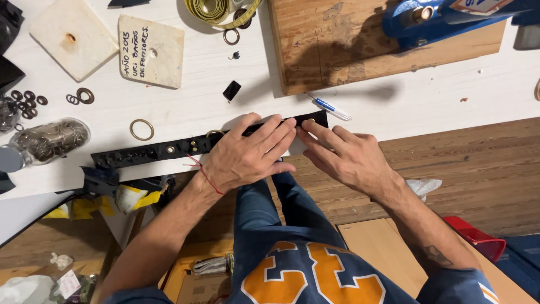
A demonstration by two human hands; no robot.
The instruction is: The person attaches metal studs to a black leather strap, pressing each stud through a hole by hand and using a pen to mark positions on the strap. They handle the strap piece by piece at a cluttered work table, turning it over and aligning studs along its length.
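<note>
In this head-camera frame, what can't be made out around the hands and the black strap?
- Black strap, head view: its middle is hidden under the left hand.
- Strap's right end: the right hand fingertips cover it, so what they press is unclear.
- Blue tool: cut off by the top edge.
- Clear jar: its metal contents are too small to tell apart.
- Measuring tape: cut off by the top edge.

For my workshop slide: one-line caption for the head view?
Both hands, left and right, press a studded black strap flat on a white workbench.
</note>
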